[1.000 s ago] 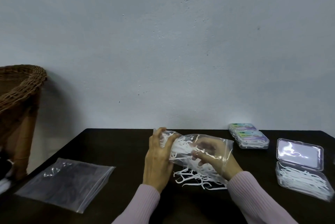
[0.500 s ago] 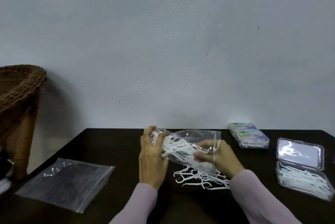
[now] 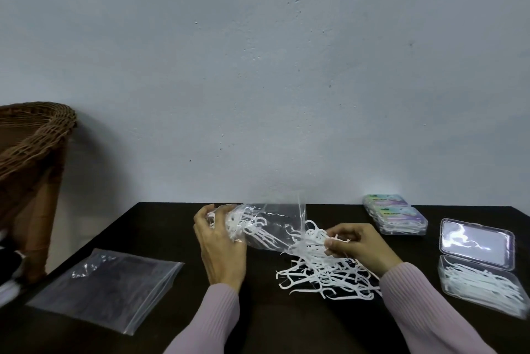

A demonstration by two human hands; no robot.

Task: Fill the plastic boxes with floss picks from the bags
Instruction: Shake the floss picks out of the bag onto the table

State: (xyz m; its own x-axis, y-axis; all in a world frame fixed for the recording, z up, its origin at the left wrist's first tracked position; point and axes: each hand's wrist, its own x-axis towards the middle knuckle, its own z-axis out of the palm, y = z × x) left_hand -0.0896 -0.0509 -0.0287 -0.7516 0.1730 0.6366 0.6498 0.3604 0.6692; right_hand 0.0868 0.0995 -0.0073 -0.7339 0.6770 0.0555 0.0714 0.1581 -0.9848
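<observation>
Left hand (image 3: pixel 220 241): closed end of the clear bag (image 3: pixel 266 224) is gripped and held raised. Right hand (image 3: pixel 358 244): a clump of floss picks (image 3: pixel 312 239) is pinched at the bag mouth. Loose pile (image 3: pixel 324 276) is heaped on the desk (image 3: pixel 258 319) beneath. Advised: the bag is kept tilted mouth-down, picks drawn out in small clumps. Open box (image 3: pixel 481 284), part-filled, is set right; closed boxes (image 3: pixel 395 216) behind; a flat bag (image 3: pixel 106 284) left.

Brown woven wicker basket (image 3: pixel 31 138) and black-and-white object (image 3: pixel 10 273) cut off by left edge; open clear plastic box of white floss picks (image 3: pixel 484 284) cut by right edge. Labels on two stacked closed clear boxes (image 3: pixel 398 214) too small to read. Left hand (image 3: pixel 220 244) fingertips hidden behind clear plastic bag (image 3: pixel 269 227); pink sleeves (image 3: pixel 212 322) run off bottom edge
</observation>
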